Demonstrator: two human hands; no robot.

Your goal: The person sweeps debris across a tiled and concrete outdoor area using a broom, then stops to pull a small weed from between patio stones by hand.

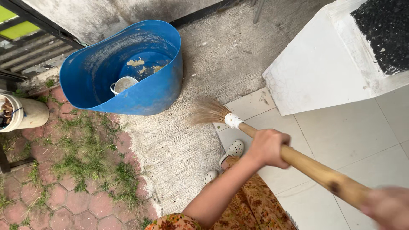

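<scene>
While the left hand [267,148] grips the wooden broom [298,162] mid-handle, fingers wrapped fully round, the right hand [388,207], blurred at the frame's lower corner, closes on the handle's end, bristles [208,111] brushing grey concrete [221,64] near a blue tub [128,68] holding a small white cup [123,84].

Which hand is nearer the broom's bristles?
Left. The left hand grips the wooden handle just behind the bristles; the right hand holds the handle's far end, at the frame's lower right.
</scene>
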